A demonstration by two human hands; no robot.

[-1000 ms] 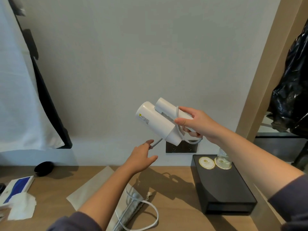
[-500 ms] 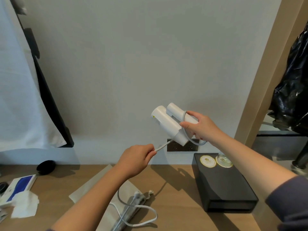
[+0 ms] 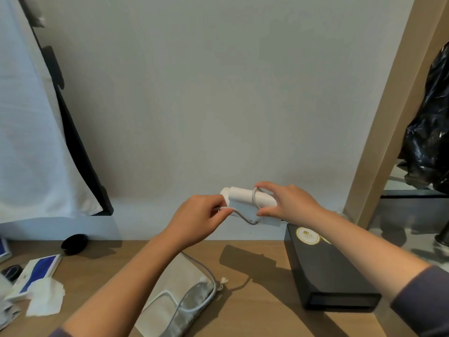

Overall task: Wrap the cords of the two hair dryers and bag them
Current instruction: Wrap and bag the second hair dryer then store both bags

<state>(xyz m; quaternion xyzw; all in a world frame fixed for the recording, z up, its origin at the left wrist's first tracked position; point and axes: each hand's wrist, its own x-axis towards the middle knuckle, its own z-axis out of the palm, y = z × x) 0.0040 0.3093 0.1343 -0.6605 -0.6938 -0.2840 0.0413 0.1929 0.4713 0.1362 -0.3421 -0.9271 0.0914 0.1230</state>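
A folded white hair dryer (image 3: 241, 203) is held in the air above the wooden desk (image 3: 257, 300), in front of the wall. My right hand (image 3: 284, 203) grips its right end, thumb below and fingers on top. Its grey cord (image 3: 245, 216) loops once around the body. My left hand (image 3: 196, 218) pinches the cord just left of the dryer. The rest of the cord hangs down to a beige drawstring bag (image 3: 177, 285) lying on the desk, where it forms a loose loop. No second dryer is visible.
A black box (image 3: 325, 271) with round gold labels stands on the desk at the right. At the left lie a blue-and-white box (image 3: 36, 271), crumpled tissue (image 3: 45, 297) and a small black object (image 3: 74, 244). White cloth (image 3: 29, 132) hangs at upper left, a black plastic bag (image 3: 430, 132) at right.
Both hands have lowered the dryer toward the desk. My left hand took hold of the cord and came up close beside the dryer. The cord loop now crosses the dryer's body.
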